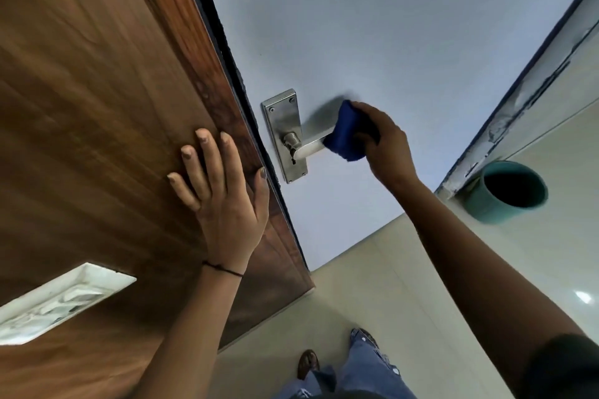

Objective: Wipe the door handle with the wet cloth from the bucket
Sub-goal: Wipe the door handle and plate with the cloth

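A steel lever door handle (pixel 311 145) on a long backplate (pixel 279 126) is fixed to the pale grey door (pixel 372 42). My right hand (pixel 385 142) grips a folded blue cloth (pixel 346 133) wrapped around the outer end of the lever, hiding that end. My left hand (pixel 223 194) lies flat with fingers spread on the brown wooden panel (pixel 97 107) beside the door edge, holding nothing. A teal bucket (pixel 505 193) stands on the floor to the right, near the door frame; its inside looks dark.
A black seal (pixel 233 74) runs along the gap between the wooden panel and the grey door. A white rectangular plate (pixel 55 301) is set into the wood at lower left. Glossy cream floor tiles (pixel 372 285) lie below, with my sandalled foot (pixel 308 363) and jeans (pixel 366 366).
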{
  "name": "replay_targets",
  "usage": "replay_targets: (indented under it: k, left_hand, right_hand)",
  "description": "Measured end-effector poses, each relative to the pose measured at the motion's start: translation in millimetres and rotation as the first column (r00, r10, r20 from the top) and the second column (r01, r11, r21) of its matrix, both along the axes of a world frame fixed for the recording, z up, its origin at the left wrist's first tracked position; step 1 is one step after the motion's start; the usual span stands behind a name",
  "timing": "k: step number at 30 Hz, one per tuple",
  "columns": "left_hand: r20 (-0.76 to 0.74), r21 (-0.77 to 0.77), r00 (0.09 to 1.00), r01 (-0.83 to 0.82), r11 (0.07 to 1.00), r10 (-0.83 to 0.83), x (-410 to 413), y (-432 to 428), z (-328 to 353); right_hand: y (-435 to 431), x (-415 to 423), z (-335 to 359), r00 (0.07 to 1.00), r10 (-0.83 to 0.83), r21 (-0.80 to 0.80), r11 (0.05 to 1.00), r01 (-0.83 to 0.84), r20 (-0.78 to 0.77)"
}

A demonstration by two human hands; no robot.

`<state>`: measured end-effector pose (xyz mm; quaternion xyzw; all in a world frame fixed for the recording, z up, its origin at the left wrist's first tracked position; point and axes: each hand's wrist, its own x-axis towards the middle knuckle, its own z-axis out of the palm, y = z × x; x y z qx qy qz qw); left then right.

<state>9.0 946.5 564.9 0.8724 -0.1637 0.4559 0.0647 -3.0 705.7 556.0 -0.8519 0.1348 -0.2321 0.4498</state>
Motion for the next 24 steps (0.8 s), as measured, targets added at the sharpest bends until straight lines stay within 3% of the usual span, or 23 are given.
replay_targets:
  k: [3,6,10,12,14,16,19,24]
  left_hand:
    - [-0.002,0.029,1.0,0.0,1.0,0.0,0,0,1]
    - [0.002,0.042,1.0,0.003,0.999,-0.003,0,-1,1]
    - [0.018,0.046,1.0,0.001,0.999,-0.002,1,-1,1]
    - [0.023,0.052,1.0,-0.001,0.999,-0.001,1,-2,0]
    - [0.024,0.057,1.0,-0.007,0.998,0.005,0,-2,1]
    - [0.023,0.059,1.0,-0.005,0.998,0.003,0,-1,2]
    - [0.017,0.061,1.0,0.007,0.998,-0.008,0,0,3]
    - [0.014,0.081,1.0,0.012,0.997,-0.013,-1,2,4]
  right_hand:
    - [18,1,1,0.992,-0.122,0.305,0.943,0.13,-0.044]
    - [38,5,3,0.98,-0.195,0.596,0.782,0.185,-0.049]
    - [55,9,-3,0.966,-0.25,0.835,0.519,0.184,-0.057]
    - [70,8,-4,0.976,-0.212,0.923,0.362,0.127,-0.051]
    - [93,7,-4,0.989,-0.144,0.959,0.276,0.06,-0.02]
    - [116,3,-5,0.997,-0.075,0.974,0.225,0.015,0.002]
    - [122,-1,0,1.0,-0.006,0.973,0.232,-0.007,0.008]
    - [78,6,7,0.979,-0.206,0.964,0.26,0.054,0.001]
